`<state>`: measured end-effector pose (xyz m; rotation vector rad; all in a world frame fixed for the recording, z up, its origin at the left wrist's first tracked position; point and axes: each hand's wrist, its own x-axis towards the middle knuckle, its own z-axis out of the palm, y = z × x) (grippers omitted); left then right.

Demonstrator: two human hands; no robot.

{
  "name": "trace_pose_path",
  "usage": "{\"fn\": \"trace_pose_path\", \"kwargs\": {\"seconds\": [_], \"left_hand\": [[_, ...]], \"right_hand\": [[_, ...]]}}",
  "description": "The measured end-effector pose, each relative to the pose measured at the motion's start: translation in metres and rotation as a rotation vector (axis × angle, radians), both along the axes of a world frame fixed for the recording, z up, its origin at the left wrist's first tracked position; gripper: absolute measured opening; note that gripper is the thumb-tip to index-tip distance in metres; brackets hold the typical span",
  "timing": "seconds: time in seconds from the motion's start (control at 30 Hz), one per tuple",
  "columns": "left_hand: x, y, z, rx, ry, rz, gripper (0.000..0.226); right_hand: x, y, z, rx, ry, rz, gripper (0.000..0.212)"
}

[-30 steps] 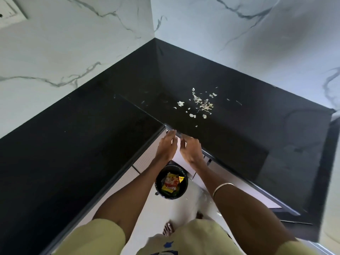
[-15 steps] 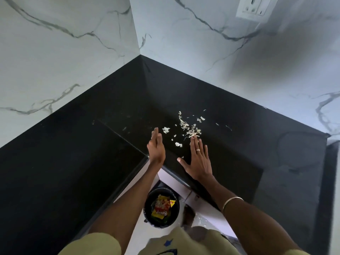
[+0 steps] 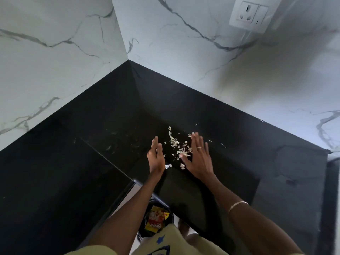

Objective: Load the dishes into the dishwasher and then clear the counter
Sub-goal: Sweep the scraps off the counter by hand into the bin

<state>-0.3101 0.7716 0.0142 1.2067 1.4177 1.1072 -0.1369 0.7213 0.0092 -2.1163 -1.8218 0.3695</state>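
Fingers straight on both hands, left hand and right hand flanking scattered peel scraps, nothing gripped

The yellow-and-red snack wrapper in the black bin reads "Bingo!", upside down.

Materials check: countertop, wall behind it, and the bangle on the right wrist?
Countertop: looks like polished black stone, maybe granite; glossy, faintly reflective, with a seam line. Wall: white marble-look slab or tile with grey veins, smooth; real or printed can't be told. Bangle: thin, gold-coloured with a shine, probably metal.
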Motion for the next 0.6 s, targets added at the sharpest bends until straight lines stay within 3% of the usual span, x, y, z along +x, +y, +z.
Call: {"fn": "trace_pose_path", "kwargs": {"seconds": [0.1, 0.23, 0.4, 0.6], "left_hand": [[-0.008, 0.007, 0.004, 0.080, -0.048, 0.032, 0.041], [-0.025, 0.009, -0.002, 0.133, -0.020, 0.116, 0.043], [-0.018, 0.007, -0.002, 0.175, -0.096, 0.196, 0.038], [-0.022, 0.010, -0.010, 0.175, -0.199, 0.270, 0.041]], "right_hand": [[0.053, -0.006, -0.002, 0.061, 0.053, -0.262, 0.084], [0.113, -0.013, -0.007, -0.062, 0.064, -0.490, 0.083], [0.089, 0.020, -0.012, -0.134, -0.010, -0.381, 0.071], [-0.007, 0.054, -0.015, -0.110, -0.040, 0.021, 0.065]]}}
